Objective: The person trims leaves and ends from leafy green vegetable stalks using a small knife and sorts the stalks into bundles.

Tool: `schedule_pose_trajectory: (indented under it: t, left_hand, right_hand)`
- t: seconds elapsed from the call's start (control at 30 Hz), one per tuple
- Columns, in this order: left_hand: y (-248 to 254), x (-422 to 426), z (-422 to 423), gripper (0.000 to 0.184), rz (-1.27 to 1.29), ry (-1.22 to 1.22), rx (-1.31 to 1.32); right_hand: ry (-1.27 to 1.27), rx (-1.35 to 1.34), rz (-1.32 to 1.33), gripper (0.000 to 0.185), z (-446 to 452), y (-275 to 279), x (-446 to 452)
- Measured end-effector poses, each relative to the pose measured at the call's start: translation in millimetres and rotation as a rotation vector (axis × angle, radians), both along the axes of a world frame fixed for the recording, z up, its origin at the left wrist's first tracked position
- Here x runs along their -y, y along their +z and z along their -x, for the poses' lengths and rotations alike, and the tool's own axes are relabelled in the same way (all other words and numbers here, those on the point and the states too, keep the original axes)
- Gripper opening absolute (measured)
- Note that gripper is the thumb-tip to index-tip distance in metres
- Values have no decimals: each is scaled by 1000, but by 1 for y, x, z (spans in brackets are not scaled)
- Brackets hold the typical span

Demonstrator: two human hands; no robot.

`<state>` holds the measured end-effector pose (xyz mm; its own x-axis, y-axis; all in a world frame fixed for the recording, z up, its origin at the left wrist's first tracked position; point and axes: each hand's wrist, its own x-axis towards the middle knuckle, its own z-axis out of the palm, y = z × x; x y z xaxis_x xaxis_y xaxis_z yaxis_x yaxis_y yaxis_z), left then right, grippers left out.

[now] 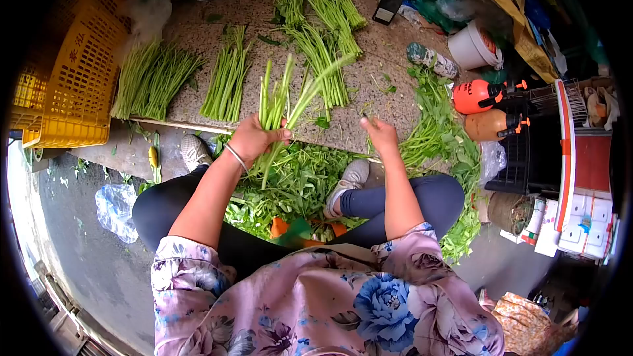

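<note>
My left hand [256, 140] wears a bracelet and is wrapped round several green stalks [280, 95], which fan upward above the stone slab. To its right, my right hand [380, 137] is raised near the slab's front edge with its fingers pinched together; what they hold, if anything, is too small to name. Bundles of stalks lie on the slab [191, 26]: a wide one [153, 82] at the left, a narrow one [226, 79] beside it, and a stacked pile [330, 26] farther back. Loose leaves [297, 178] are heaped below my hands, between my legs.
A yellow crate [82, 66] stands at the left. Along the right are a white bucket [475, 46], a red spray bottle [471, 95], an orange one [486, 125] and a heap of leafy stems [435, 125]. A clear plastic bag [117, 211] lies on the ground.
</note>
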<state>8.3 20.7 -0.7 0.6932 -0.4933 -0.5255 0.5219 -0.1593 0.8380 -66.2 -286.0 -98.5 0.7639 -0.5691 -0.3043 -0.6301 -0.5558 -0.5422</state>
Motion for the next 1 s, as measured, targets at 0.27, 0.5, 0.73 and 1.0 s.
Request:
schedule_pose_trajectory:
  t: [0.27,0.5,0.73,1.0]
  left_hand:
    - [-2,-7,-8,13,286,384,-137]
    - [1,-8,-13,11,201,466,-180]
    - [-7,3,-11,10,377,569,-254]
    - [-8,17,-6,14,388,502,-230]
  right_hand:
    - [-42,-41,33,32,-39,-59,-66]
    - [-82,-60,-6,26,-56,-75,-79]
    - [-317,289,-1037,16,-23,0,-106]
    - [-198,557,-1053,15,32,53,-143]
